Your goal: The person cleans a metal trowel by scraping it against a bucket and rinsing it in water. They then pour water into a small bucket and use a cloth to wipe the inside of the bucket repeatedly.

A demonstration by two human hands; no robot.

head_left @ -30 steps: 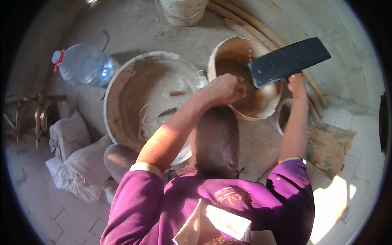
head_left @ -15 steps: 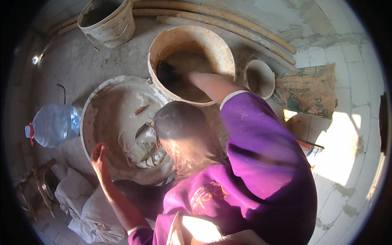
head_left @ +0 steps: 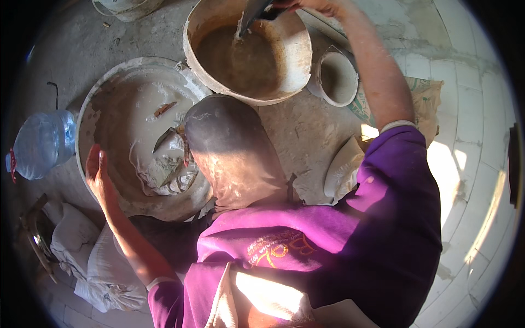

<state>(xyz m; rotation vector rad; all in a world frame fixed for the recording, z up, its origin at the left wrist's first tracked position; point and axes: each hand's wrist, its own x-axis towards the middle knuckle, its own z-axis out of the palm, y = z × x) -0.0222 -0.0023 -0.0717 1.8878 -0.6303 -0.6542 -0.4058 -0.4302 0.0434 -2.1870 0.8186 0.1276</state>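
Observation:
My right hand (head_left: 314,6) grips a black scoop-like vessel (head_left: 255,15), partly cut off by the top edge. Its low tip hangs over a large off-white bucket (head_left: 299,60) of murky water (head_left: 240,63), and liquid seems to run off it. Beside my left knee sits a wide round tub (head_left: 87,112) holding wet greyish slurry (head_left: 139,112). A trowel-like blade (head_left: 163,140), a crumpled plastic bag (head_left: 183,183) with a grey lump and a reddish-brown fragment (head_left: 165,109) lie in the tub. My left hand (head_left: 98,175) is raised at the tub's left rim, empty, fingers stretched.
A small pale bucket (head_left: 338,79) stands right of the large one, near a brown paper sack (head_left: 429,104). To the left lies a clear water bottle (head_left: 44,145), with white filled sacks (head_left: 104,262) below it. Another bucket (head_left: 128,10) shows at the top left.
My right hand has lifted the black vessel up out of the bucket's water, toward the top edge. My left fingers have straightened. The whole view has shifted, so things sit higher and further left.

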